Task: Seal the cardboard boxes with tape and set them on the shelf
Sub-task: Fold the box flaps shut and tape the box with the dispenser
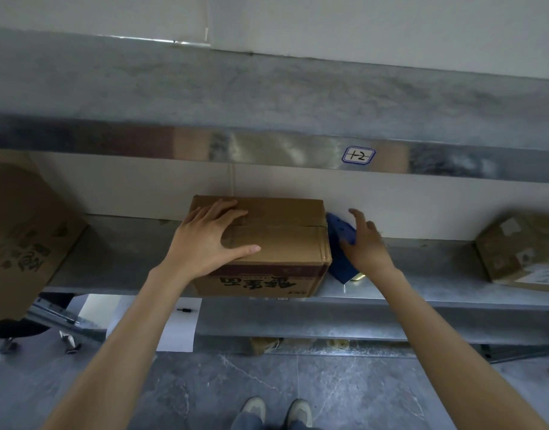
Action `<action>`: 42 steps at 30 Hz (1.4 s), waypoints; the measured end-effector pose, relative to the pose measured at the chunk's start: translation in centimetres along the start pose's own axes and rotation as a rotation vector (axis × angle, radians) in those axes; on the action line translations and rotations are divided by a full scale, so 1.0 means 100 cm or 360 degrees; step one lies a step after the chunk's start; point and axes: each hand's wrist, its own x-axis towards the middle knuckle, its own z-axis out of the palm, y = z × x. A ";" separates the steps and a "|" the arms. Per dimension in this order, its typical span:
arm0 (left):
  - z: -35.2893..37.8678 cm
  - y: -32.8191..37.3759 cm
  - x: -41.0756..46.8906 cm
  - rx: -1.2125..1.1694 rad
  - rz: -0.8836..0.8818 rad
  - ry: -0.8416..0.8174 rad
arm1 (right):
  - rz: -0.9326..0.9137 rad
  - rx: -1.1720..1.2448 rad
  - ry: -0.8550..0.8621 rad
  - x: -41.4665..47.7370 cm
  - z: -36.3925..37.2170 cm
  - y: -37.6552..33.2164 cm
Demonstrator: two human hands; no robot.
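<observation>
The box [282, 240], which looks taped, sits on the shelf [422, 274] with the left hand [211, 237] flat on top and the right hand [366, 243] beside it, both grips open, so this one seems nearly done.

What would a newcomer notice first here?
The box in the middle of the shelf stands out, with the left hand flat on its top. Just right of it, the right hand is at a blue object. A left box and a right box flank them.
</observation>
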 end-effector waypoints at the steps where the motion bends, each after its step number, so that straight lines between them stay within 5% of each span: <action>1: -0.002 -0.004 0.000 -0.0007 0.0015 -0.0038 | -0.0058 0.0195 0.0125 -0.004 -0.004 -0.012; 3: -0.004 -0.012 0.001 -0.0037 0.0042 -0.0053 | -0.0155 0.0653 0.0294 -0.011 -0.011 -0.043; 6: 0.000 -0.021 0.001 -0.0116 0.0030 -0.0023 | -0.0329 0.0970 0.0201 -0.022 -0.011 -0.085; 10: 0.006 -0.025 -0.001 -0.0385 0.0033 0.0059 | -0.0533 0.0524 -0.0186 -0.028 0.004 -0.093; 17: 0.012 -0.034 -0.002 -0.0562 0.0052 0.0062 | -0.0644 0.0090 -0.0280 -0.020 0.007 -0.085; 27: 0.010 -0.043 -0.007 0.0020 0.0459 -0.0109 | -0.1368 -0.0604 -0.0521 -0.019 -0.004 -0.085; 34: 0.009 -0.040 -0.005 0.0073 0.0431 -0.0150 | -0.1369 -0.0766 -0.0640 -0.015 -0.007 -0.091; 42: 0.014 -0.029 -0.005 -0.0316 -0.0023 0.0091 | -0.0968 -0.0467 -0.0349 -0.018 0.006 -0.088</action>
